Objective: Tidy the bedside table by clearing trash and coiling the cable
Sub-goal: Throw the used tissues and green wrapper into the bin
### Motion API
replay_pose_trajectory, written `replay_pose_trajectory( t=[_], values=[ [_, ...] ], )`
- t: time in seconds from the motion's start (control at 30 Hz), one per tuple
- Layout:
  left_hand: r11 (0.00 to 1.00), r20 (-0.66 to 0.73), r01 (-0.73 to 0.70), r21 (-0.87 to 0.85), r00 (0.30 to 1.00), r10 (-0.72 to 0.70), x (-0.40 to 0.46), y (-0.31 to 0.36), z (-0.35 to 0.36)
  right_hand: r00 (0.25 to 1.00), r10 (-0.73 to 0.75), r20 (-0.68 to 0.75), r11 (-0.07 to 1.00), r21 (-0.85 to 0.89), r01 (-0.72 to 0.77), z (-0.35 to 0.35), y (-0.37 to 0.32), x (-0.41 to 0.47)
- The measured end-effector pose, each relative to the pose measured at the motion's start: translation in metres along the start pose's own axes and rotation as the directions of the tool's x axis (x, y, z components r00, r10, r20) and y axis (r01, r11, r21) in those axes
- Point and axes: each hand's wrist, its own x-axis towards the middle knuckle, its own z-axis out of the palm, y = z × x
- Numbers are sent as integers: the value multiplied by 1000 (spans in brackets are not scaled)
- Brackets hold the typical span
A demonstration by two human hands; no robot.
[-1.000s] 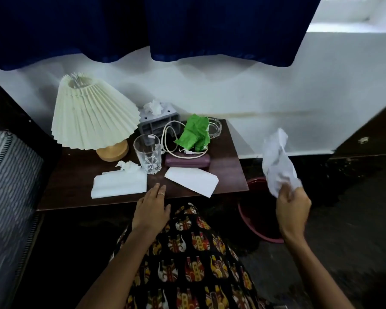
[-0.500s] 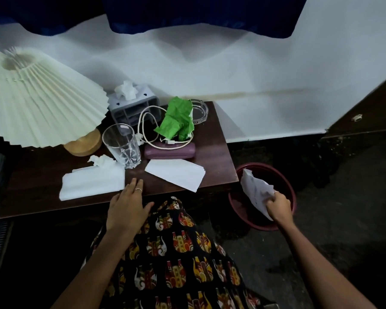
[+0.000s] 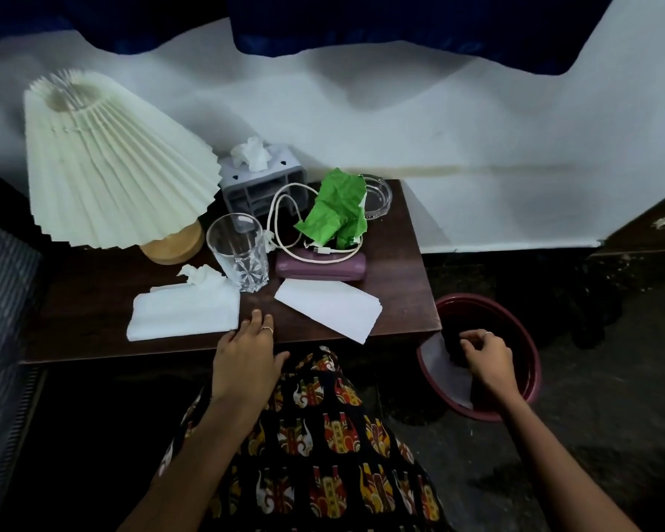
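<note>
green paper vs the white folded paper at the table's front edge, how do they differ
The green paper is crumpled and stands bunched up on the cable; the white folded paper lies flat and smooth, one corner past the table edge. Green sits farther back, white nearer. Neither is held.

Pleated lamp, empty glass

The left hand lies palm down at the table's near edge, fingers loosely spread and pointing toward the wall, a ring on one finger, thumb out to the right. It grips nothing. Its forearm runs back toward the lower left. The right hand hangs palm down off the table's right side, fingers curled loosely and empty, a ring on one. Its forearm stretches back to the lower right.
</note>
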Motion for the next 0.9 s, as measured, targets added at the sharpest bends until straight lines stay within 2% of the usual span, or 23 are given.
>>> replay_pose_trajectory(
  t=[0.13, 0.37, 0.43, 0.57, 0.7, 0.9],
  values=[
    [1000, 26, -16, -16, 1000, 16, -3, -2, -1, 991, -99, -85, 993, 58, 104, -11, -32, -10],
    [997, 47, -16, -77, 999, 20, -6, -3, -2, 917, -371, -147, 927, 6, 376, -23, -110, -20],
    [996, 55, -17, -89, 998, 22, -6, -3, -1, 888, -441, -130, 895, 2, 445, -18, -139, -17],
    [994, 54, -23, -104, 998, 29, -5, -5, 0, 837, -547, 4, 837, 9, 547, 3, -195, -4],
    [994, 43, -35, -108, 998, 40, -5, -7, 2, 834, -545, 85, 832, -60, 551, 24, -236, 16],
    [991, 31, -57, -125, 998, 62, -4, -8, 3, 921, -331, 204, 927, -110, 358, 40, -269, 29]
  ],
)
